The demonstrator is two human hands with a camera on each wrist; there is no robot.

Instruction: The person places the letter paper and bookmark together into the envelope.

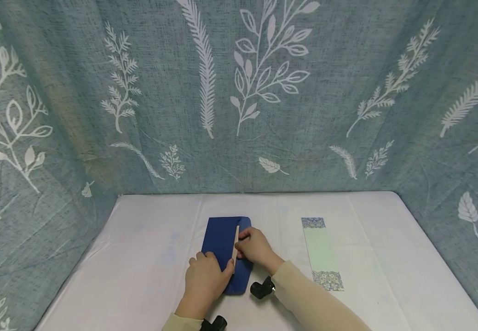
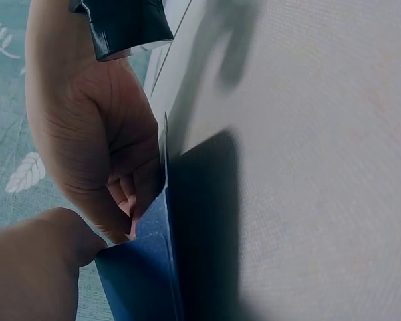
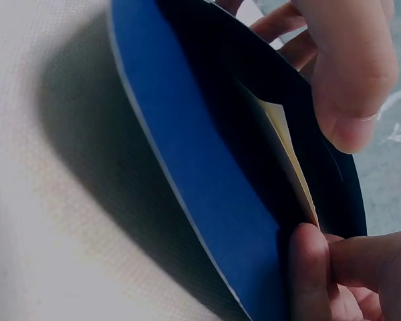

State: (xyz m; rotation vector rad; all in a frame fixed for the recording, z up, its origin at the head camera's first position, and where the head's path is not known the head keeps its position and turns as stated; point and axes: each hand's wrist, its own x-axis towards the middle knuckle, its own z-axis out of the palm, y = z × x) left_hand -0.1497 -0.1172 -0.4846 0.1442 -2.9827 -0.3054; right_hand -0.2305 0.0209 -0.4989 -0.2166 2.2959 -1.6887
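Observation:
A long blue envelope [image 1: 220, 234] lies lengthwise on the white table, its flap [image 1: 244, 276] spread along the right side. My left hand [image 1: 205, 278] grips the envelope's near left part, with the thumb [image 3: 347, 127] at its opening and fingers partly hidden behind it. From that opening shows the edge of a cream paper [image 3: 291, 154], most of it inside. My right hand [image 1: 257, 248] pinches this paper by its edge, thumb and fingertips together. In the left wrist view, the right hand [image 2: 87, 134] is beyond the blue flap [image 2: 144, 267].
A pale green card [image 1: 321, 250] with patterned ends lies right of the envelope. Black wrist cameras [image 1: 262, 288] sit on both wrists, close above the table. A teal leaf-print curtain [image 1: 239, 161] hangs behind the white tabletop [image 1: 139, 239] and along both sides.

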